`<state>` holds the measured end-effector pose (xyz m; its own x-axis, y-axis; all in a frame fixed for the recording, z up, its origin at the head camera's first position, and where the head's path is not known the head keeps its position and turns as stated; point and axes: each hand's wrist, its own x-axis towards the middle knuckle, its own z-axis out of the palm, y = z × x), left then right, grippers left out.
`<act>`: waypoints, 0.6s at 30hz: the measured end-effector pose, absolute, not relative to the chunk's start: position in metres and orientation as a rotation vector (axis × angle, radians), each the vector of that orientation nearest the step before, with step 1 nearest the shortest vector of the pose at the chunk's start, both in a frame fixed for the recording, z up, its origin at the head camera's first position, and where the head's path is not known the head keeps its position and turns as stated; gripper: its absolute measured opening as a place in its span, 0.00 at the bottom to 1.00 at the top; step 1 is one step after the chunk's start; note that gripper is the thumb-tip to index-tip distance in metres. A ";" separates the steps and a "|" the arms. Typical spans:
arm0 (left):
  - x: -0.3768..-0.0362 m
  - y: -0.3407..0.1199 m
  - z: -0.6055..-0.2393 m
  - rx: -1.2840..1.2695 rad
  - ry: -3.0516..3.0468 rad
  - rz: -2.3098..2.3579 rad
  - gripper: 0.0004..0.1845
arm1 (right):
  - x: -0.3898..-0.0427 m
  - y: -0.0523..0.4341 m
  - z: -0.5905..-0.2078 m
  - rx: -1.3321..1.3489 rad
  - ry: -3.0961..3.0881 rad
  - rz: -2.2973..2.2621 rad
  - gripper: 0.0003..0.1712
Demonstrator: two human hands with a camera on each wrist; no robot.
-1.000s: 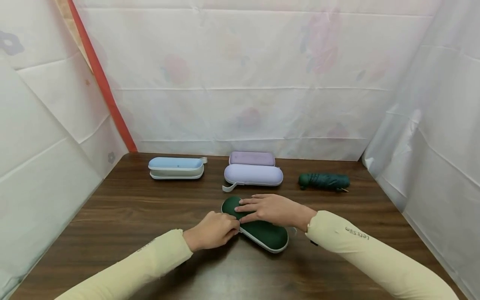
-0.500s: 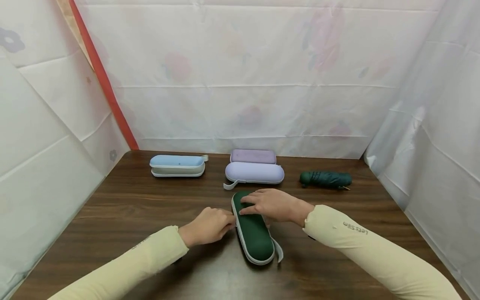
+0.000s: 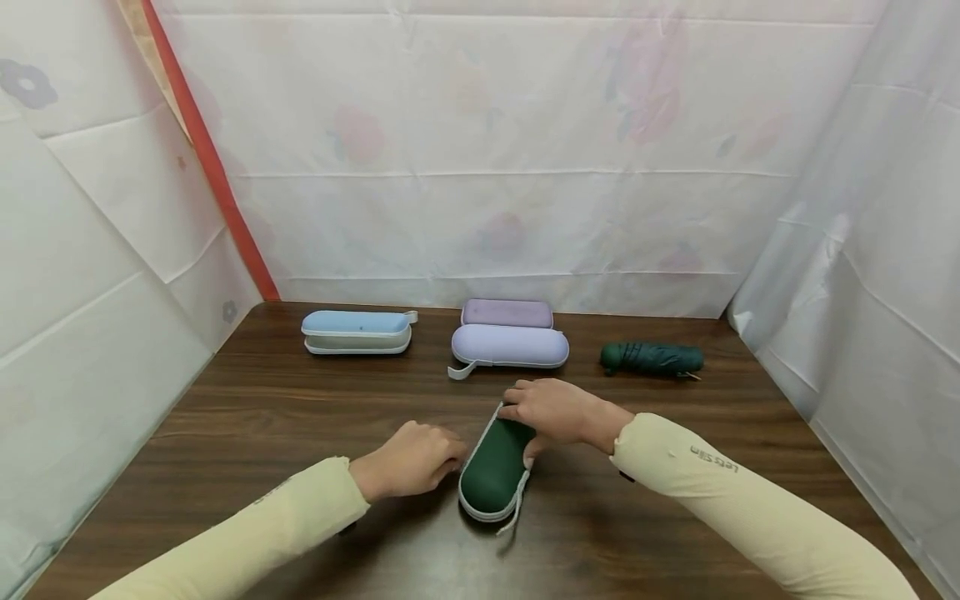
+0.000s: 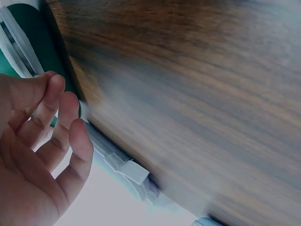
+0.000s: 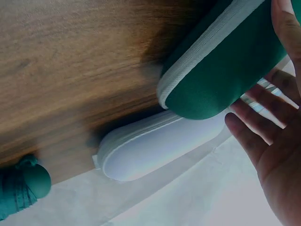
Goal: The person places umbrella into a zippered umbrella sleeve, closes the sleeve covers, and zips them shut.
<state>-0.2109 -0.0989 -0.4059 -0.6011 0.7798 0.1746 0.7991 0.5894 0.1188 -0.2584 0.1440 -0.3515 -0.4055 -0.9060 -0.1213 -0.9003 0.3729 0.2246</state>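
A dark green hard zip case (image 3: 493,475) with pale zipper edging lies on the table in front of me, its grey wrist strap (image 3: 513,512) trailing at the near right side. My right hand (image 3: 558,412) grips its far half, fingers over the top and thumb on the right side; the palm also shows in the right wrist view. On the case's left side, my left hand (image 3: 416,458) has thumb and index fingertips (image 4: 55,82) pinched together at the zipper (image 4: 19,42). The zipper bands stand apart beside these fingers, and the pull itself is hidden by them.
Behind the green case lies a lavender case (image 3: 510,346) with a strap, and a purple case (image 3: 507,313) touches its back. At the back left sits a light blue case (image 3: 356,322), partly unzipped. A folded dark green umbrella (image 3: 651,358) lies at the right. Fabric walls (image 3: 480,233) enclose the table.
The green case has turned so its near end swings left toward me. My right hand has shifted from lying flat on top to gripping the far end. The left hand stays at its left edge.
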 end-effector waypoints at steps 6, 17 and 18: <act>-0.210 -0.108 -0.406 -1.321 -2.703 -0.294 0.12 | -0.256 0.151 -0.358 1.587 -2.598 -0.393 0.43; -0.219 -0.118 -0.409 -1.268 -2.716 -0.298 0.12 | -0.257 0.169 -0.371 1.569 -2.625 -0.219 0.39; -0.219 -0.118 -0.409 -1.268 -2.722 -0.302 0.12 | -0.257 0.171 -0.372 1.573 -2.630 -0.202 0.38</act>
